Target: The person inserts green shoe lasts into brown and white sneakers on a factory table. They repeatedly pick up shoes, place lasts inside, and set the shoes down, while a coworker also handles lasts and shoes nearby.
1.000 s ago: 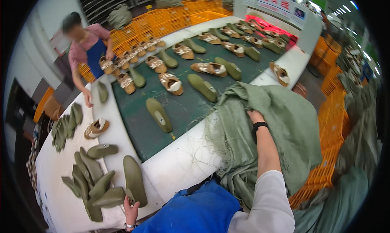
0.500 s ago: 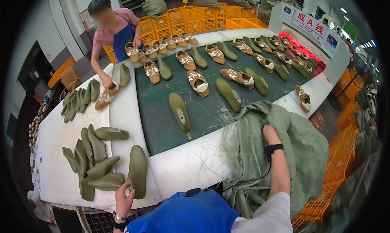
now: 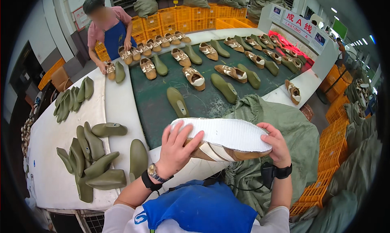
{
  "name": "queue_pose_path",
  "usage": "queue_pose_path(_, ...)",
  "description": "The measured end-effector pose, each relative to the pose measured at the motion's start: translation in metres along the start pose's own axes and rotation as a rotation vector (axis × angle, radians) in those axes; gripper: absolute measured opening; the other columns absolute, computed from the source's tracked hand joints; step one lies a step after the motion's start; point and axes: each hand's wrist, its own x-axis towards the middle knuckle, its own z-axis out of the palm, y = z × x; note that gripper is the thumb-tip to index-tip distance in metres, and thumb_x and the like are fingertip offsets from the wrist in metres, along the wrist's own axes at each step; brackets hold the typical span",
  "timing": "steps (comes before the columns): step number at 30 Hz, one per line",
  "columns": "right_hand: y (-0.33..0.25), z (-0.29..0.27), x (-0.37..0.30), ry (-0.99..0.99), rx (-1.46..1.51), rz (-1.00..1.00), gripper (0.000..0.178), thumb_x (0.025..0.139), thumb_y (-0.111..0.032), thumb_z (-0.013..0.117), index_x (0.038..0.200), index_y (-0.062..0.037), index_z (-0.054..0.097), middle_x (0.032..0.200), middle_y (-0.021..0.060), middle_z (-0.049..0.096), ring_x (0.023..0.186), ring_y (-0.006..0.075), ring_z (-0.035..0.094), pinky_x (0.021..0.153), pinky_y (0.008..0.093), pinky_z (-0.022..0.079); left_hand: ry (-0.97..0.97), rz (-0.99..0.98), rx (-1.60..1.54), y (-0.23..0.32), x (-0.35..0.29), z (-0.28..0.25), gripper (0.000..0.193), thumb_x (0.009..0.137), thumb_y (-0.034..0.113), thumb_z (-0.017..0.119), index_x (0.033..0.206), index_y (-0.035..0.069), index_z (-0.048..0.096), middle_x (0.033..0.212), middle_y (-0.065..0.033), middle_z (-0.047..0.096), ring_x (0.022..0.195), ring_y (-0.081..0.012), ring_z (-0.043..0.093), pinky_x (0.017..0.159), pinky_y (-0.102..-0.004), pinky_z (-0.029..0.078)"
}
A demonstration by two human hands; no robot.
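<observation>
A brown and white shoe upper (image 3: 223, 135) is held up on its side in front of me, its ribbed white underside facing up. My left hand (image 3: 176, 149) is closed on one end, fingers spread over the white bottom. The other end is gripped by my right hand (image 3: 276, 143), thumb on the underside. Below and right of it, a green woven sack (image 3: 280, 119) lies draped over the table edge. Left of my left wrist, a single green shoe last (image 3: 138, 157) lies beside a heap of lasts (image 3: 95, 166).
Pairs of brown shoes and green lasts stand on the dark green conveyor belt (image 3: 162, 123). A co-worker in a blue apron (image 3: 118, 35) handles a shoe (image 3: 110, 71) at the far left. Orange crates (image 3: 333, 151) line the right side, with more stacked behind.
My left hand has left the single last and my right hand has come out of the sack; both now hold the shoe upper. The co-worker's shoe has moved back beside a last.
</observation>
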Motion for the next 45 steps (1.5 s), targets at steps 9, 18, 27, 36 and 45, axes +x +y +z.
queue_pose_path(9, 0.068, 0.1, 0.037, -0.009, -0.696, -0.367, 0.07, 0.079, -0.011, 0.066, 0.14, -0.0105, 0.032, 0.134, 0.0171, 0.045, 0.112, 0.0325, 0.054, 0.091, 0.0391, 0.047, -0.346, -1.017, -1.161, -0.021, -0.061, 0.016, 0.045, 0.088, 0.023, 0.058, 0.125, 0.001, 0.048, 0.108, -0.017, 0.063, 0.095, -0.0306, 0.062, 0.082, -0.035, 0.048)
queue_pose_path(18, 0.125, 0.163, 0.06, 0.026, -1.029, -0.735, 0.055, 0.066, 0.006, 0.057, 0.12, -0.0056, 0.05, 0.121, 0.0217, 0.055, 0.1, 0.0391, 0.06, 0.083, 0.0409, 0.052, -0.015, -0.602, -0.291, -0.02, -0.064, -0.013, 0.05, 0.073, 0.015, 0.072, 0.118, 0.003, 0.053, 0.113, -0.0205, 0.058, 0.103, -0.0326, 0.059, 0.087, -0.0389, 0.048)
queue_pose_path(27, 0.131, 0.177, 0.048, 0.009, -1.023, -0.653, 0.045, 0.073, 0.009, 0.051, 0.111, -0.0137, 0.06, 0.12, 0.0225, 0.054, 0.087, 0.0392, 0.064, 0.071, 0.0403, 0.055, 0.158, -0.685, -0.558, -0.027, -0.065, -0.02, 0.034, 0.076, 0.003, 0.068, 0.108, 0.001, 0.058, 0.1, -0.0172, 0.065, 0.084, -0.0327, 0.065, 0.076, -0.0353, 0.053)
queue_pose_path(36, 0.139, 0.181, 0.048, 0.024, -0.869, -0.649, 0.044, 0.071, 0.008, 0.054, 0.112, -0.0063, 0.053, 0.113, 0.0196, 0.055, 0.093, 0.038, 0.061, 0.072, 0.0383, 0.055, -0.034, -0.356, -0.227, -0.023, -0.064, -0.027, 0.039, 0.071, -0.004, 0.058, 0.11, 0.001, 0.058, 0.122, -0.0219, 0.05, 0.116, -0.0413, 0.048, 0.094, -0.0459, 0.042)
queue_pose_path(45, 0.156, 0.177, 0.047, 0.086, -0.723, -0.53, 0.04, 0.069, 0.01, 0.053, 0.107, -0.0029, 0.052, 0.092, 0.0115, 0.057, 0.08, 0.0222, 0.062, 0.063, 0.0298, 0.054, 0.006, -0.348, -0.439, -0.018, -0.081, -0.008, 0.027, 0.071, 0.001, 0.057, 0.097, 0.002, 0.062, 0.125, -0.0214, 0.048, 0.121, -0.0398, 0.043, 0.096, -0.0459, 0.039)
